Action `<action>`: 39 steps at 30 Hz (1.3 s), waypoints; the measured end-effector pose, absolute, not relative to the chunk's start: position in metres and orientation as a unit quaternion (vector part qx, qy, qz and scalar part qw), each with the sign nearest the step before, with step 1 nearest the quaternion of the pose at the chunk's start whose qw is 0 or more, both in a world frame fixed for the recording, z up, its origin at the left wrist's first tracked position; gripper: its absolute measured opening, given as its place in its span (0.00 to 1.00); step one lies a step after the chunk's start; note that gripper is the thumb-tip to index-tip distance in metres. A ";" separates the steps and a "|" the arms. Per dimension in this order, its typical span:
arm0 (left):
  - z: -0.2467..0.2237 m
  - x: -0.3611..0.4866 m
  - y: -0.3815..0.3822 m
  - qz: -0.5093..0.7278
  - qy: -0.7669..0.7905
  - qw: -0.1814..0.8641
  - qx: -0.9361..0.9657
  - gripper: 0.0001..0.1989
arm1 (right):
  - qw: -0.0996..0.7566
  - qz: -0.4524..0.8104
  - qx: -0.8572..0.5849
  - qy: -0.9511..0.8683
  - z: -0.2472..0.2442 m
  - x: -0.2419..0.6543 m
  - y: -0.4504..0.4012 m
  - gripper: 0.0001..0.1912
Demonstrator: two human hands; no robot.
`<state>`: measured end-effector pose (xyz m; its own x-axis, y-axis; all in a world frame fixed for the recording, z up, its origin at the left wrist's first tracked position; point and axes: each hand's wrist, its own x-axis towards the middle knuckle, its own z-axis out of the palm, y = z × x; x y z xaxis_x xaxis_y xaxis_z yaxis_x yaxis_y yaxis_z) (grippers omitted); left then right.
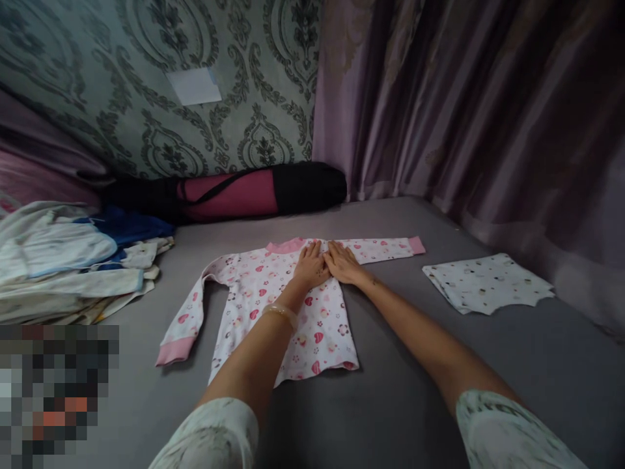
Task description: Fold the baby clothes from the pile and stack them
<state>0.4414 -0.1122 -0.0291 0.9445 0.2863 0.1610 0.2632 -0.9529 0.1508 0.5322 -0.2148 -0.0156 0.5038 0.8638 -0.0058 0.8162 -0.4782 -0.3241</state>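
Observation:
A small long-sleeved shirt [244, 293], white with pink hearts and pink cuffs and collar, lies spread on the grey sheet. Its right-hand sleeve stretches straight out to the side, while the left-hand sleeve angles down toward me. My left hand [312, 266] rests flat on the upper chest of the shirt, below the collar. Beside it, my right hand [343, 262] presses flat near the shoulder where the straight sleeve begins. The fingers of both hands are stretched out, and the hands touch or nearly touch. A bracelet circles my left wrist.
A folded white patterned garment [488, 283] lies at the right. A pile of clothes [73, 254] is heaped at the left. Along the patterned wall lies a long black and dark-pink bag [234, 194]. Purple curtains [390, 98] hang at the right. A blurred patch covers the lower left.

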 end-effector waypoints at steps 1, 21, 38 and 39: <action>-0.029 0.441 -0.113 0.096 0.141 0.065 0.983 0.27 | 0.138 0.087 -0.860 -0.484 -0.016 0.536 -0.217 0.34; -0.035 0.441 -0.110 0.133 0.131 0.084 0.979 0.28 | 0.027 0.066 -0.917 -0.393 -0.006 0.602 -0.270 0.31; -0.036 0.446 -0.108 0.107 0.135 0.106 0.979 0.29 | 0.035 0.042 -0.942 -0.332 0.001 0.646 -0.319 0.31; -0.033 0.445 -0.109 0.094 0.135 0.111 0.980 0.29 | 0.050 0.045 -0.940 -0.334 0.004 0.644 -0.318 0.30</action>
<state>0.4447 -0.1086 -0.0333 0.9460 0.2856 0.1532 0.2439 -0.9387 0.2437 0.6442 -0.3183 0.0041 0.7731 0.6322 -0.0518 0.6232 -0.7723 -0.1233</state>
